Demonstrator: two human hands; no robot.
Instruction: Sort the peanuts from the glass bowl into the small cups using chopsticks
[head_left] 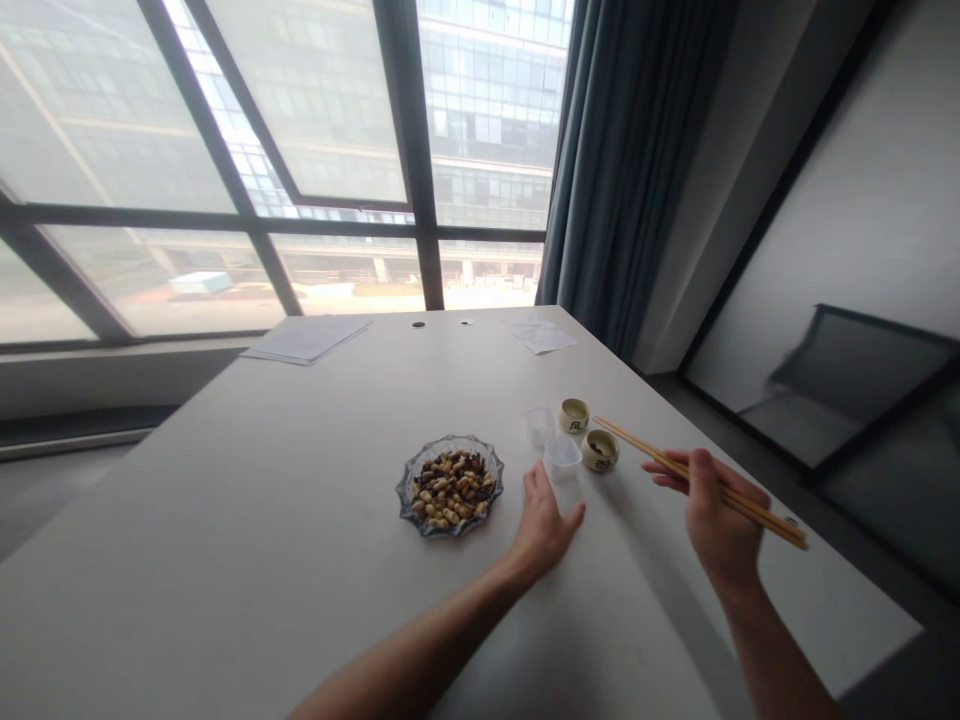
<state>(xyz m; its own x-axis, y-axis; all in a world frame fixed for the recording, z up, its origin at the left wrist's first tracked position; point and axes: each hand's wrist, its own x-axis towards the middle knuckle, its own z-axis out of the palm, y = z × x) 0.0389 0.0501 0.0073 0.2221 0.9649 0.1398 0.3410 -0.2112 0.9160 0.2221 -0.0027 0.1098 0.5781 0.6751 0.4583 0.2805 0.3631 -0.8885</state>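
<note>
Reaching up from the bottom of the view, the left forearm angles toward the middle of the white table and ends in the left hand. That hand is open and empty, its fingers spread, just beside a clear plastic cup. To the right, the right forearm rises to the right hand, which is closed around a pair of wooden chopsticks and holds them above the table, their tips reaching toward a small ceramic cup. That cup holds something dark. It stands near a second ceramic cup and a second clear plastic cup. Both ceramic cups bear a dark printed mark, too small to read.

Left of the left hand sits a faceted glass dish heaped with peanuts, some pale and some dark. Farther along the table lie two groups of paper sheets, with their print unreadable. Beyond them, a large window looks onto a glass-fronted building, and a blue-grey curtain hangs at its right.
</note>
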